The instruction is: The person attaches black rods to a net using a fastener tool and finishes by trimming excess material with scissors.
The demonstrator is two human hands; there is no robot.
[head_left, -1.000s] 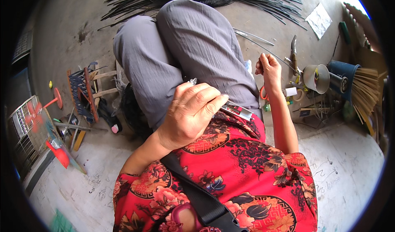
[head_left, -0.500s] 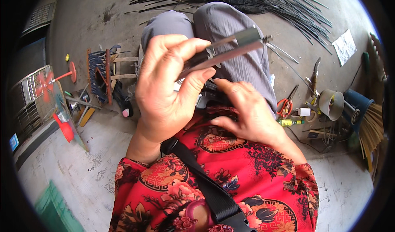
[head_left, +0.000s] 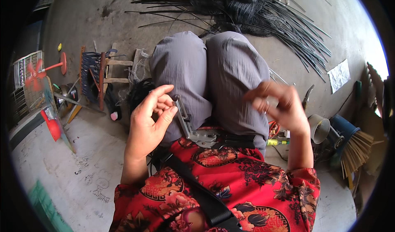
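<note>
A metal hand tool with a long grey channel [head_left: 183,119] and black handles [head_left: 234,141] rests across my lap. It looks like a plier-type stapler, its channel pointing away from me. My left hand [head_left: 149,121] is beside the channel's far end, fingers bent and apart, with the thumb tip at or very near the metal. I cannot tell whether they touch. My right hand [head_left: 282,104] is raised over my right thigh, fingers bent and blurred by motion. Whether anything small is in it cannot be made out.
Black thin rods [head_left: 296,47] and dark netting [head_left: 238,5] lie on the floor ahead. At left are a wooden stool frame [head_left: 119,62] and a red fan [head_left: 36,73]. To the right are a white paper [head_left: 339,76], a round tin [head_left: 319,129] and a straw broom [head_left: 358,147].
The metal tool, held up by my left hand before, now lies on my lap. My left hand has loosened and lowered. My right hand has lifted away to the right.
</note>
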